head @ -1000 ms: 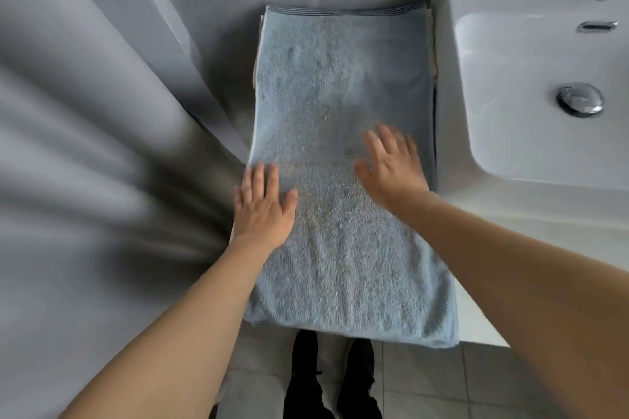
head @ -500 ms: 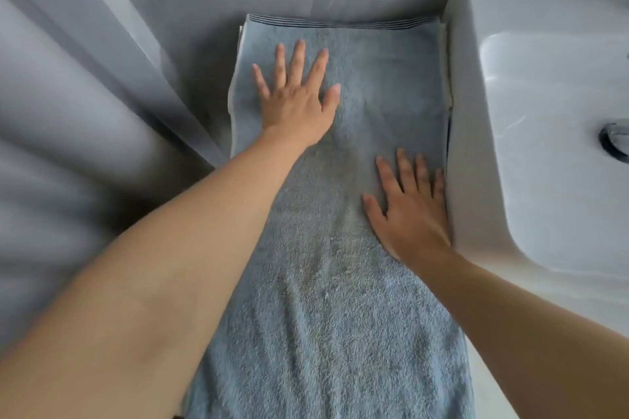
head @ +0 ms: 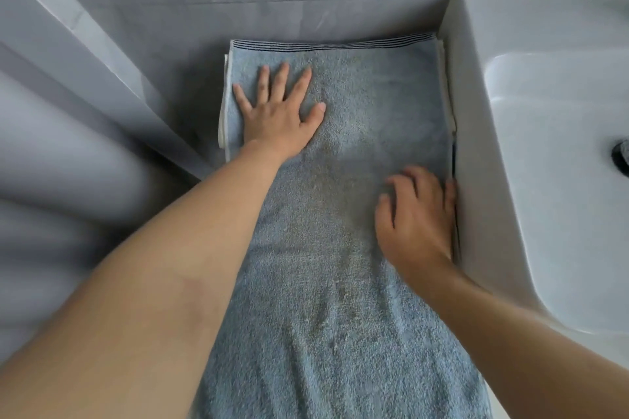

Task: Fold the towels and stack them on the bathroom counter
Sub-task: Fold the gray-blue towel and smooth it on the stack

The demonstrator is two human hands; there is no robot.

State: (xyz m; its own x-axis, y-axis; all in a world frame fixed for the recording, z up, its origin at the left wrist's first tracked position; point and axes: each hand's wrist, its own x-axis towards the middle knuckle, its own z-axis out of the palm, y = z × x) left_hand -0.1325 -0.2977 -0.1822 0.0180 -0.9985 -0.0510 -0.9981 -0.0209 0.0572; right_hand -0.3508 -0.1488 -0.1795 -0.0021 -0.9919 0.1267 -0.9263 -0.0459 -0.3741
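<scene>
The left hand (head: 277,114) stays flat, fingers spread, near the blue towel's (head: 357,248) far left corner. The right hand (head: 417,218) has curled its fingers since half a second ago, bunching nothing visible. Smoothing seems nearly done; folding likely comes next.

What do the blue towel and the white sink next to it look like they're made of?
The blue towel looks like cotton terry: a matte, nubby looped pile, with a flat woven striped band along its far edge. The sink looks like glazed ceramic, though it could be a cast resin: smooth, white, glossy, with soft highlights along its rounded basin rim.
</scene>
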